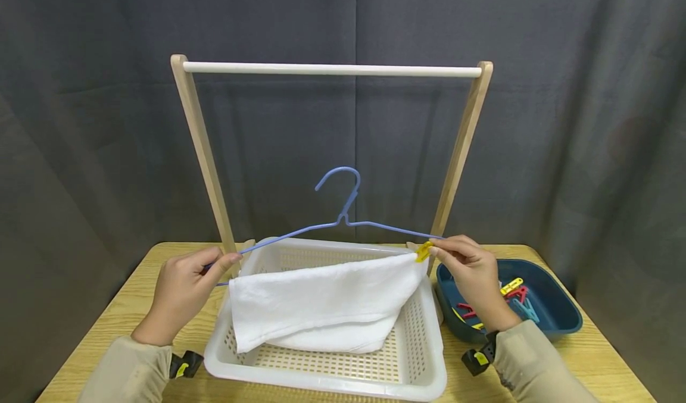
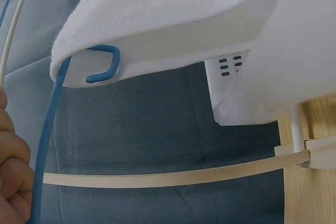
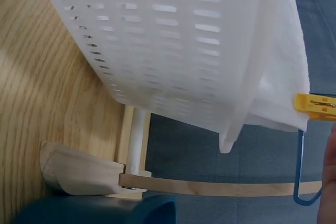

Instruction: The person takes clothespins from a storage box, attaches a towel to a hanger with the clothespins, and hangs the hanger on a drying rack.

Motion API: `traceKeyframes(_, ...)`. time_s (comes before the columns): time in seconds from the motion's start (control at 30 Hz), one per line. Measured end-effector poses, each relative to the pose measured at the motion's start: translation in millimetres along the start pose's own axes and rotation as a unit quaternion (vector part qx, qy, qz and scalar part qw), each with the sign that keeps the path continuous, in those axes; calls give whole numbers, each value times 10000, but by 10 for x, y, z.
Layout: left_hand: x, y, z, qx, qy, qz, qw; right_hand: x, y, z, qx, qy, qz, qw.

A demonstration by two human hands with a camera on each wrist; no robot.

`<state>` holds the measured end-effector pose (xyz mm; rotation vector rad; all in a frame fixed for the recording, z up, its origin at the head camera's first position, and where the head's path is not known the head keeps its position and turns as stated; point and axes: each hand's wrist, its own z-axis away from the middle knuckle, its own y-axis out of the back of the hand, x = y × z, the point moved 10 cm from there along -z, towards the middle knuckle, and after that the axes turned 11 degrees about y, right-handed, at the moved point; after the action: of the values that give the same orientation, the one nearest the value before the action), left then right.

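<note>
A blue wire hanger (image 1: 305,230) is held up by both hands, its hook upward. My left hand (image 1: 184,287) pinches the hanger's left end. Over the hanger's lower bar hangs a folded white cloth (image 1: 321,296), inside and above a white basket (image 1: 321,382). At the cloth's upper right corner sits a yellow clothespin (image 1: 423,252), clipped on the cloth; my right hand (image 1: 471,272) has thumb and fingers at the clothespin and the hanger's right end. In the right wrist view the clothespin (image 3: 316,106) is beside the blue wire (image 3: 299,166). The left wrist view shows the cloth (image 2: 173,9) around the wire.
A wooden rack with a white rod (image 1: 332,69) stands behind the basket. On the right, a dark blue tub (image 1: 563,322) holds several clothespins, yellow, red and teal (image 1: 526,309). All stand on a wooden table (image 1: 605,361) before a grey curtain.
</note>
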<state>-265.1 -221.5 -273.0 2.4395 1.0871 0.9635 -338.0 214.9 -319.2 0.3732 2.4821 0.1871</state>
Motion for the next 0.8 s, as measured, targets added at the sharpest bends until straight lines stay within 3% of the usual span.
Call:
traceKeyframes(0.37,-21,-23,21,-76,-53,-129,9999,40,-110,65,-562,-60,-305,9979)
traceKeyframes(0.57,-28,-19,26,-105,-10,-93,9999,40,-120,85,-578,5,-291,9979)
traceKeyframes(0.8,-15,-9,17,-127,4,35,9999,103,-127,104,-701,-376,-199,9966)
